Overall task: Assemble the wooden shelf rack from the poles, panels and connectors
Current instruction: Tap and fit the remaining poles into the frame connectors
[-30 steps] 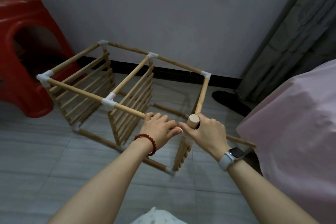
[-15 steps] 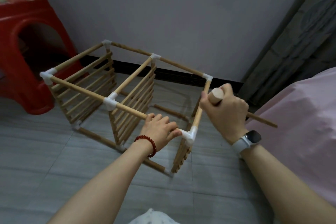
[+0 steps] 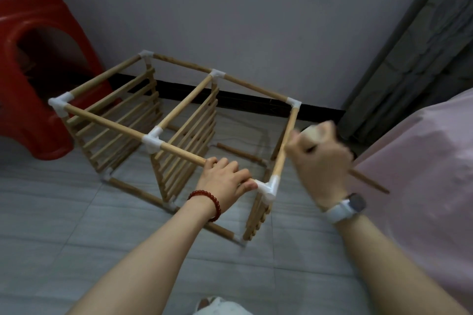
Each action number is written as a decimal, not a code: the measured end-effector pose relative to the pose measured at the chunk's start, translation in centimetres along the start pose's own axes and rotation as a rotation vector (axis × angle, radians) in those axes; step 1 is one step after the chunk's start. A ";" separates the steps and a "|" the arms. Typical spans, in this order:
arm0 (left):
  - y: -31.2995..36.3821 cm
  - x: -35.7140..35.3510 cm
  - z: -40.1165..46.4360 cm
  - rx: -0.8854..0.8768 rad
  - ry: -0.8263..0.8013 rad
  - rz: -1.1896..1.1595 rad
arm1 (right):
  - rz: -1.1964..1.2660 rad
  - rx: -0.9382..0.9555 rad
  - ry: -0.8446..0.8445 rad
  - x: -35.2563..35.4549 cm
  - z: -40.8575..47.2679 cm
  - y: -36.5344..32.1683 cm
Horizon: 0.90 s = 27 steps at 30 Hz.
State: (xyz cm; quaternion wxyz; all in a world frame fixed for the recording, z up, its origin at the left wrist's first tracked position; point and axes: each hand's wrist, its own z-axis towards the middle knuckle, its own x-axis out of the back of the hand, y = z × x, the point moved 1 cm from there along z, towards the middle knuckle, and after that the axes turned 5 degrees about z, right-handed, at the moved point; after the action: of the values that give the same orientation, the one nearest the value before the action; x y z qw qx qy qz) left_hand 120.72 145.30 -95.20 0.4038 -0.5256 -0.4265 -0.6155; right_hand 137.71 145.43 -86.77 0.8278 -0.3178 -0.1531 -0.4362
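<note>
Grey tiled floor (image 3: 64, 225), red stool (image 3: 33, 64) upper left. Left hand (image 3: 225, 176) grasping rack (image 3: 153, 120) pole; right hand (image 3: 321, 158) clenching loose pole (image 3: 368, 181).

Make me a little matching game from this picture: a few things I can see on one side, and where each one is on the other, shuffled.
Things:
1. left hand
2. right hand
3. red plastic stool
4. white corner connector

Places:
A. left of the rack, by the wall
B. gripping a loose wooden pole
C. on the rack's near top pole
D. at the rack's near right top corner

Pairs: 1-C, 2-B, 3-A, 4-D
</note>
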 end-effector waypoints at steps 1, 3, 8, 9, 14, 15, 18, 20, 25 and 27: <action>0.0 0.0 -0.1 0.003 -0.008 0.007 | -0.062 -0.028 -0.161 -0.8 -2.3 0.3; 0.3 -0.1 -0.3 -0.006 -0.020 0.022 | -0.110 -0.128 -0.414 -1.5 -5.2 0.7; 0.2 0.0 -0.1 -0.017 -0.025 0.024 | 0.140 -0.017 0.015 1.1 1.8 0.7; 0.2 0.1 -0.1 -0.011 -0.026 0.016 | 0.225 -0.056 0.117 1.3 2.5 0.3; 0.1 0.1 -0.2 -0.001 -0.066 0.021 | 0.028 -0.272 -0.214 -2.0 -5.4 0.9; 0.1 0.0 -0.3 -0.003 -0.054 0.021 | -0.008 -0.317 -0.325 -2.2 -6.1 1.3; 0.0 0.3 -0.1 0.006 -0.068 0.029 | -0.035 -0.198 -0.277 -1.3 -2.8 1.9; 0.0 0.1 -0.2 -0.008 -0.048 0.037 | 0.072 -0.114 -0.050 -0.2 0.8 0.7; -0.1 0.3 0.3 -0.008 -0.046 0.014 | 0.160 -0.046 0.034 -0.5 -0.7 -0.3; 0.0 0.3 0.4 -0.003 -0.055 0.022 | -0.006 -0.139 -0.273 -1.8 -4.3 0.2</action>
State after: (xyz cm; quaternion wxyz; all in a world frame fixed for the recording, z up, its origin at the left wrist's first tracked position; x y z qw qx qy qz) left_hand 120.76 145.65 -94.85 0.3979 -0.5474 -0.4309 -0.5970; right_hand 136.72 143.73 -91.04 0.7740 -0.4304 -0.2347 -0.4007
